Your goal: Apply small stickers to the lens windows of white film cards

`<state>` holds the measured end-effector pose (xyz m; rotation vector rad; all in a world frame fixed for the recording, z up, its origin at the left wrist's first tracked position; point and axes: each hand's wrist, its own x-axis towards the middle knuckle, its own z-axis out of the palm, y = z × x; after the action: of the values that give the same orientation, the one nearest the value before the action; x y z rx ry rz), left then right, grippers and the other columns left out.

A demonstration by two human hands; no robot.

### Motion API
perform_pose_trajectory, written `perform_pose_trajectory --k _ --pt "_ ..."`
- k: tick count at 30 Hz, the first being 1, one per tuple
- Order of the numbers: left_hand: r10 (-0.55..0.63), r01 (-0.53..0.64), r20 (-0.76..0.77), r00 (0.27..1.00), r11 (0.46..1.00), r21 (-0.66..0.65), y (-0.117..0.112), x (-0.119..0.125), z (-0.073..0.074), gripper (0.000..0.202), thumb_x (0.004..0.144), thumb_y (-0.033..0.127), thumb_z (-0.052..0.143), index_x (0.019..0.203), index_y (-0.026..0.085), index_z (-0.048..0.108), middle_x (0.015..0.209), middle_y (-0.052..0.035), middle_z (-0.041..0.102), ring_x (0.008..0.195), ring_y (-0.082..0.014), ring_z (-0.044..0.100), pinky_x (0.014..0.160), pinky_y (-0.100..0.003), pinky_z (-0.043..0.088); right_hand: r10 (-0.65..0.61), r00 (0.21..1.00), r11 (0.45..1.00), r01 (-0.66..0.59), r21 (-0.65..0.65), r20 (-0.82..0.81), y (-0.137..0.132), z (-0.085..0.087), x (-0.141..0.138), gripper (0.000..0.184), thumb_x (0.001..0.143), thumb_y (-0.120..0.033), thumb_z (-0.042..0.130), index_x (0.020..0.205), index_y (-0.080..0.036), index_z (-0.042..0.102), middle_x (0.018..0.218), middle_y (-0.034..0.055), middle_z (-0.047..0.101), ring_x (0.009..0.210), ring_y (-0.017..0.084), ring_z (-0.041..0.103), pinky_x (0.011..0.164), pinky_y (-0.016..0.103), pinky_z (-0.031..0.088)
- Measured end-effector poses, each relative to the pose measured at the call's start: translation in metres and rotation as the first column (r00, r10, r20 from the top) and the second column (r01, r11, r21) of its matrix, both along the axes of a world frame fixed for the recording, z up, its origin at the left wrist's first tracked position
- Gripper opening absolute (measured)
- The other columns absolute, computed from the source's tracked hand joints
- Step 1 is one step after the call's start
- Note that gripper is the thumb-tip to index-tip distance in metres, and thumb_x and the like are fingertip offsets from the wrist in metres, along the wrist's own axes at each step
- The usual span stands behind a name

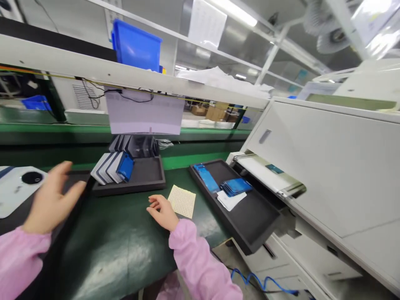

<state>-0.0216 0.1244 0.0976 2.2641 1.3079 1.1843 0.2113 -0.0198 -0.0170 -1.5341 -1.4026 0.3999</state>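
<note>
My left hand [51, 200], smeared by motion, hangs open at the left, thumb apart from the fingers, with nothing seen in it. Behind it lies a white panel with a round black camera area [18, 187], like a phone back cover, over a dark tray; whether they touch I cannot tell. My right hand [163, 212] is over the green table, fingers loosely bent and thumb apart, holding nothing visible. Right beside it lies a pale yellow sheet of small printed labels [184, 201].
A black tray [146, 168] at the back holds a row of white and blue panels [109, 166] standing on edge. Another black tray [250, 229] at the right bears blue-filmed pieces [236, 186] and white ones. Beyond it stands a white machine with a conveyor belt [265, 171].
</note>
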Motion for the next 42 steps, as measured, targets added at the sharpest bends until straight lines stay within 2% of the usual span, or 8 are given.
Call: perform_pose_trajectory --k 3,8,13,21,28,32,37,42 --pt "-0.485 0.505 -0.226 0.845 0.862 0.039 -0.034 0.056 -0.016 0.051 0.075 0.044 0.052 0.124 0.031 0.045 0.134 0.0035 0.047 0.123 -0.0207 0.044 0.105 -0.040 0.032 -0.155 0.983 0.988 0.155 0.008 0.101 -0.048 0.022 0.050 0.025 0.080 -0.024 0.055 0.105 -0.021 0.054 0.098 0.0029 0.063 0.084 0.013 0.062 0.072 0.026 0.053" --pt "-0.770 0.769 -0.286 0.570 0.623 -0.145 -0.078 0.135 -0.071 0.053 0.079 0.019 0.047 0.131 0.023 0.040 0.139 -0.0082 0.041 0.126 -0.0199 0.042 0.106 -0.037 0.033 -0.462 0.801 0.859 0.511 -0.033 0.382 -0.126 0.051 0.188 0.034 0.087 -0.027 0.048 0.117 -0.013 0.049 0.119 0.0154 0.052 0.114 0.028 0.046 0.094 0.047 0.040" --pt "-0.665 0.669 -0.085 0.742 0.743 0.017 -0.096 0.161 -0.122 0.043 0.083 0.017 0.039 0.125 0.021 0.041 0.127 -0.0100 0.049 0.121 -0.0197 0.046 0.103 -0.036 0.039 -0.240 0.696 0.794 0.542 -0.276 0.677 -0.144 0.054 0.280 0.036 0.086 -0.030 0.055 0.119 -0.018 0.050 0.126 0.0086 0.049 0.112 0.025 0.049 0.092 0.049 0.041" --pt "-0.583 0.583 -0.014 0.812 0.812 0.009 -0.090 0.154 -0.137 0.035 0.084 0.019 0.038 0.119 0.024 0.042 0.121 -0.0086 0.049 0.110 -0.0189 0.053 0.096 -0.035 0.044 0.244 0.584 0.711 0.436 -0.552 0.775 -0.108 0.033 0.300 0.041 0.086 -0.029 0.055 0.124 -0.019 0.046 0.132 0.0092 0.044 0.117 0.027 0.046 0.094 0.052 0.039" --pt "-0.592 0.591 0.002 0.806 0.804 -0.062 -0.091 0.155 -0.138 0.034 0.085 0.022 0.039 0.119 0.024 0.042 0.118 -0.0068 0.051 0.095 -0.0160 0.060 0.084 -0.030 0.050 0.325 0.587 0.735 0.336 -0.589 0.741 -0.110 0.029 0.317 0.035 0.086 -0.030 0.054 0.119 -0.017 0.050 0.121 0.0083 0.052 0.107 0.024 0.053 0.088 0.047 0.045" --pt "-0.587 0.586 0.014 0.809 0.806 -0.084 -0.093 0.154 -0.136 0.035 0.085 0.022 0.038 0.119 0.023 0.042 0.118 -0.0075 0.050 0.092 -0.0155 0.061 0.076 -0.027 0.052 0.176 0.658 0.791 0.348 -0.503 0.733 -0.111 0.025 0.318 0.031 0.086 -0.031 0.054 0.114 -0.016 0.053 0.117 0.0076 0.055 0.103 0.022 0.055 0.087 0.045 0.045" --pt "-0.597 0.596 0.025 0.802 0.796 -0.105 -0.094 0.153 -0.137 0.035 0.086 0.021 0.038 0.121 0.022 0.041 0.117 -0.0082 0.049 0.091 -0.0153 0.060 0.076 -0.028 0.052 -0.248 0.740 0.873 0.450 -0.186 0.626 -0.124 0.038 0.324 0.036 0.085 -0.032 0.055 0.117 -0.017 0.049 0.123 0.0084 0.048 0.111 0.025 0.048 0.092 0.049 0.038" --pt "-0.594 0.597 0.056 0.802 0.797 -0.088 -0.091 0.155 -0.141 0.037 0.085 0.020 0.038 0.123 0.022 0.038 0.118 -0.0085 0.048 0.095 -0.0165 0.059 0.085 -0.034 0.049 -0.615 0.755 0.788 0.583 0.199 0.228 -0.150 0.083 0.310 0.072 0.065 -0.027 0.056 0.128 -0.016 0.024 0.122 0.0123 0.040 0.117 0.031 0.038 0.099 0.054 0.025"
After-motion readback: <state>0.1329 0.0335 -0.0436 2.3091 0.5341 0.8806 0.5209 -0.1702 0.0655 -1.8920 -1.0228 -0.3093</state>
